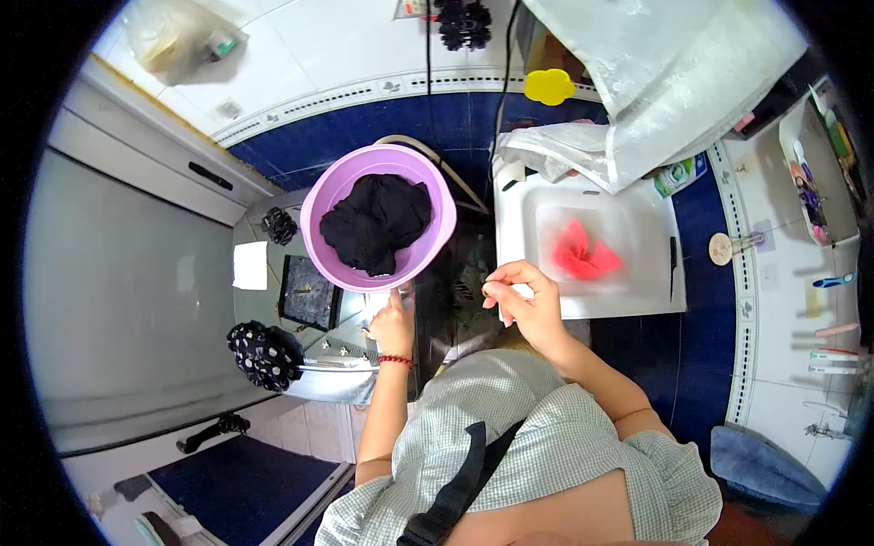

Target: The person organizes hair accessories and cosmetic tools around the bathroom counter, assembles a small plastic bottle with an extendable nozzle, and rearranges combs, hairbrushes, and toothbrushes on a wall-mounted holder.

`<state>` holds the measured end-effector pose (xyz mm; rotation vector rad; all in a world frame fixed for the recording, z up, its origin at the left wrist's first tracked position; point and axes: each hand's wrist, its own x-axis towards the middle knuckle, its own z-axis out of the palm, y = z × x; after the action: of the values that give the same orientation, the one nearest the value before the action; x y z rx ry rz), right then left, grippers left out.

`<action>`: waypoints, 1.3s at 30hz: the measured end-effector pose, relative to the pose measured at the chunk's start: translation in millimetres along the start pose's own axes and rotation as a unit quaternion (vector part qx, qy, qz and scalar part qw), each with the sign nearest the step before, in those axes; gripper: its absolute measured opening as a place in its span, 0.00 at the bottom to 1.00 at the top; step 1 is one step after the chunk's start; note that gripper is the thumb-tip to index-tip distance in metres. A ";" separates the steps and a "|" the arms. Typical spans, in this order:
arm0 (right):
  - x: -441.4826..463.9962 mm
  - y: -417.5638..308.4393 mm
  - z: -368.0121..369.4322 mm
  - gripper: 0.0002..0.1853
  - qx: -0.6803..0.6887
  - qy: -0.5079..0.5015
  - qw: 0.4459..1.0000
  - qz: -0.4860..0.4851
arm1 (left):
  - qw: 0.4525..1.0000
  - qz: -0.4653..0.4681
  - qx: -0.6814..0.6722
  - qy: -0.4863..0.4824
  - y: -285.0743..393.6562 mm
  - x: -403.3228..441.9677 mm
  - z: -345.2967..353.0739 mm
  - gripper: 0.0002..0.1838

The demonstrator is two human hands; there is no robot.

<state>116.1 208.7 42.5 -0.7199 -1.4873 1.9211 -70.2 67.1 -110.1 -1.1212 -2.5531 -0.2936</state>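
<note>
My left hand (391, 328) is over the washing machine top, just below the rim of a purple basin (314, 232). One finger stretches up toward that rim; I cannot tell whether it touches. Black cloth (375, 223) lies bunched inside the basin. My right hand (528, 305) is at the front left corner of the white sink (669, 296), its thumb and fingers pinched together. Whatever may be between those fingertips is too small to make out. A red cloth (584, 253) sits in the sink bowl, in cloudy water.
On the washing machine (337, 371) are a black tray (309, 291), a white paper (250, 266) and a polka-dot scrunchie (264, 355). A pale plastic curtain (674, 82) hangs over the sink's back. A green-and-white packet (680, 175) and a dark thin handle (673, 268) are by its right side.
</note>
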 end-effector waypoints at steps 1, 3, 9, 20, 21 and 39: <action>0.2 1.9 6.6 0.05 0.014 -0.002 1.000 0.006 | 1.000 0.001 -0.007 0.000 -1.4 0.4 3.9 0.17; 1.7 3.8 15.3 0.05 0.010 -0.022 1.000 0.005 | 0.999 0.018 -0.043 0.020 -2.6 1.3 8.8 0.13; 4.6 6.1 20.9 0.05 -0.019 -0.039 0.999 0.012 | 0.998 0.014 -0.045 0.035 -0.1 -1.7 18.2 0.10; 6.8 13.5 4.1 0.06 -0.008 0.011 1.000 0.021 | 0.914 0.374 -0.115 0.106 -20.0 2.4 -35.9 0.17; 6.3 12.3 -0.6 0.06 -0.007 0.021 1.000 0.018 | 0.886 0.416 -0.143 0.143 -11.5 8.1 -51.1 0.14; -88.8 -101.9 -194.0 0.03 0.026 0.465 0.848 -0.255 | 0.590 0.593 -0.446 0.316 396.9 208.4 -204.3 0.22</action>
<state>330.2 288.8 102.9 -0.9231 -0.8589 0.9454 137.7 407.5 179.0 -2.1788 -0.5308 -1.3121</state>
